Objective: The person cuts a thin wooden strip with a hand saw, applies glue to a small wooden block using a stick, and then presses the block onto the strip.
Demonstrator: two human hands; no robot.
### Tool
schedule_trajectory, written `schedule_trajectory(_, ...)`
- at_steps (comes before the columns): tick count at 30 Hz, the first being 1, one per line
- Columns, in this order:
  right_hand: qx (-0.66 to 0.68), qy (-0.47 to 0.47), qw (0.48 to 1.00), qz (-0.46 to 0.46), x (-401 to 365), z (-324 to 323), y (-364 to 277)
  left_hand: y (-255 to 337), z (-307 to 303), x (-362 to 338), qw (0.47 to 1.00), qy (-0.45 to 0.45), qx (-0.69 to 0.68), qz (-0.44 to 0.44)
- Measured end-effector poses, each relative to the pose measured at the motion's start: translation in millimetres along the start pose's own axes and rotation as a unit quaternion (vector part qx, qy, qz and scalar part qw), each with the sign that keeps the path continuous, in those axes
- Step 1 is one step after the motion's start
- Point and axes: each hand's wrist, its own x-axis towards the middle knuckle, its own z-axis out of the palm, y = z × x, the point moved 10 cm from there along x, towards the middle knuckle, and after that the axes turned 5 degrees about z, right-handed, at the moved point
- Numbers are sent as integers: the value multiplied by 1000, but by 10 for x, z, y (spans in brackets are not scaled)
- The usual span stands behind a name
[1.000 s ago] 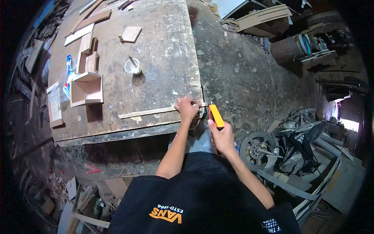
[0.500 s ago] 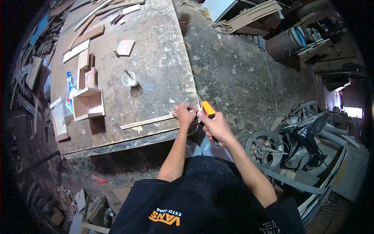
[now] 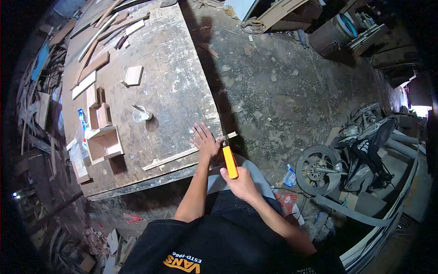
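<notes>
A thin pale wooden strip lies along the near edge of the worktable, its right end sticking out past the corner. My left hand rests with fingers spread on the strip and the tabletop beside it. In my right hand is the yellow handle of a handsaw. The narrow dark blade, seen nearly edge-on, points away from me and meets the strip just off the table corner, right of my left hand.
On the table are an open wooden box, a cup with a stick in it, a small board and several wood pieces at the far left. A motorcycle and a barrel stand to the right.
My right hand has drawn the saw back toward my body, showing more of the yellow handle. My left hand has gone from curled fingers to spread ones. The view has shifted.
</notes>
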Motion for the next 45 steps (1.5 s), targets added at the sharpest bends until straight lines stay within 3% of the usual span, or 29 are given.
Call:
schedule_trajectory(4, 20, 10, 997, 69, 35, -301, 105, -26, 53, 20, 997, -69, -17, -11)
schedule_trajectory(7, 108, -19, 993, -35, 40, -434, -160, -25, 94, 37, 997, -73, -19, -8)
schedule_trajectory(8, 128, -16, 991, -20, 47, -456, -174, -39, 116, 44, 997, -74, -13, -10)
schedule_trajectory(12, -4, 24, 999, 23, 85, -421, 22, -52, 99, 26, 995, -93, -17, -23)
schedule_trajectory(19, -5, 84, 989, 118, 310, -446, 124, 48, 30, -30, 993, -111, -26, -29)
schedule_trajectory(24, 5, 11, 992, 125, 495, -329, -236, 73, -42, -9, 993, -102, -26, -44)
schedule_trajectory(27, -52, 52, 992, 98, 369, -365, -158, 126, -76, -7, 993, -100, -35, -44)
schedule_trajectory(35, -61, 75, 991, 96, 329, -341, -93, 179, -191, -74, 993, -93, -56, -49)
schedule_trajectory(38, -54, 96, 992, 53, 308, -259, -180, 183, -197, -21, 993, -87, -66, -43)
schedule_trajectory(41, -53, 41, 991, 119, 564, -211, -271, 155, -204, -131, 993, -98, -52, -50)
schedule_trajectory(42, 3, 23, 985, 174, 561, -298, -234, 151, -187, -135, 993, -94, -52, -39)
schedule_trajectory(45, 40, 41, 984, 172, 423, -407, -114, 199, -210, -56, 995, -74, -59, -33)
